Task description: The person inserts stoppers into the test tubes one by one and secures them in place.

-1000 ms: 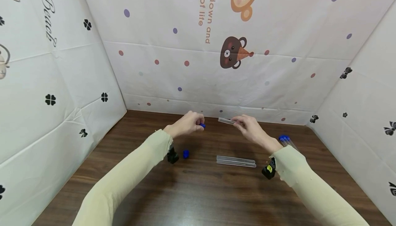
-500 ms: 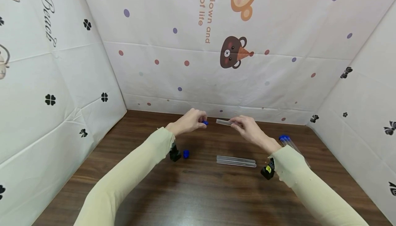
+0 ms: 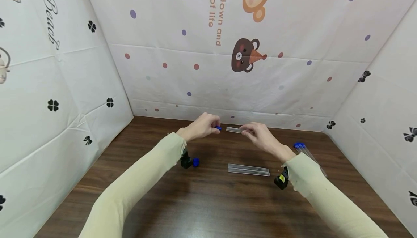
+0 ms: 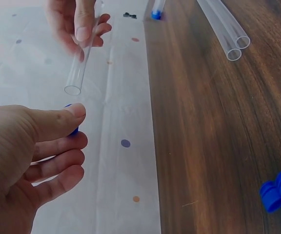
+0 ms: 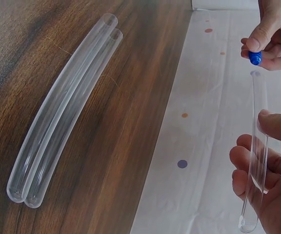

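Note:
My left hand (image 3: pixel 202 126) pinches a small blue stopper (image 5: pixel 255 57) between thumb and fingers, its narrow end facing the tube. In my right hand (image 3: pixel 260 135) is a clear test tube (image 5: pixel 258 161), gripped between thumb and fingers with its open mouth toward the stopper. A short gap separates the stopper from the tube mouth, as both wrist views show. Two uncapped test tubes (image 5: pixel 65 112) lie side by side on the table between my arms. Two more blue stoppers (image 4: pixel 279 191) rest on the wood near my left wrist.
Test tubes with blue stoppers (image 3: pixel 299 145) lie at the right, partly behind my right sleeve. The dark wooden table (image 3: pixel 208 205) meets a white printed cloth (image 3: pixel 182 79) at the back and both sides. Each wrist carries a black camera (image 3: pixel 281 181).
My left hand has moved right and slightly up with the stopper. My right hand has shifted a little left with the tube, narrowing the gap between them.

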Demonstrator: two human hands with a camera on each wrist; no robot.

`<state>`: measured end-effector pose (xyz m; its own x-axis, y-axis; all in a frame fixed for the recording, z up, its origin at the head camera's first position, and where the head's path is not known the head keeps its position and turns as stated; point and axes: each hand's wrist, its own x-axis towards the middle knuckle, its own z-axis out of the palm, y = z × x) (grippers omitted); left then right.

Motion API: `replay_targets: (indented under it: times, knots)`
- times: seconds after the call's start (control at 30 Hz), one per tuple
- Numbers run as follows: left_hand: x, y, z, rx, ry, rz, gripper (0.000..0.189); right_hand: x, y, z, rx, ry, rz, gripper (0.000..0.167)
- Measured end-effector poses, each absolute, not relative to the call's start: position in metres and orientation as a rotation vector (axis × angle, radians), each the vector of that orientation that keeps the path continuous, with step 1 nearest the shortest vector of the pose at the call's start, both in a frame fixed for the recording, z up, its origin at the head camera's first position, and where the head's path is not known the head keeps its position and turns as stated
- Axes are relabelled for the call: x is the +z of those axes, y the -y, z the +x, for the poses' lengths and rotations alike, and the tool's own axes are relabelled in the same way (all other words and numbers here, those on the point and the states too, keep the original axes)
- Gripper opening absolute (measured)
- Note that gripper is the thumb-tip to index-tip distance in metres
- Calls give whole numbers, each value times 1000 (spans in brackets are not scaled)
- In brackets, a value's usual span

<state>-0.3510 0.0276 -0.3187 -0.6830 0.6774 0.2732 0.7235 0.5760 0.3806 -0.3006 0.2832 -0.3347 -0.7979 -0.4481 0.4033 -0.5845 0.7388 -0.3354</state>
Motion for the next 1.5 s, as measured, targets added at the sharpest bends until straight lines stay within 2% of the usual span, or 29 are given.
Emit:
replay_targets:
  times: [0.73, 1.27, 1.5]
  knots:
    - [-312, -38, -348, -775, 2697, -1255, 10, -331, -280, -300, 669, 2651, 838, 19]
    - [-320, -40, -350, -813, 2640, -1292, 15, -335, -280, -301, 666, 2633, 846, 19]
    - [-323, -40, -350, -861, 2615, -1276, 7, -333, -279, -300, 690, 2631, 849, 22]
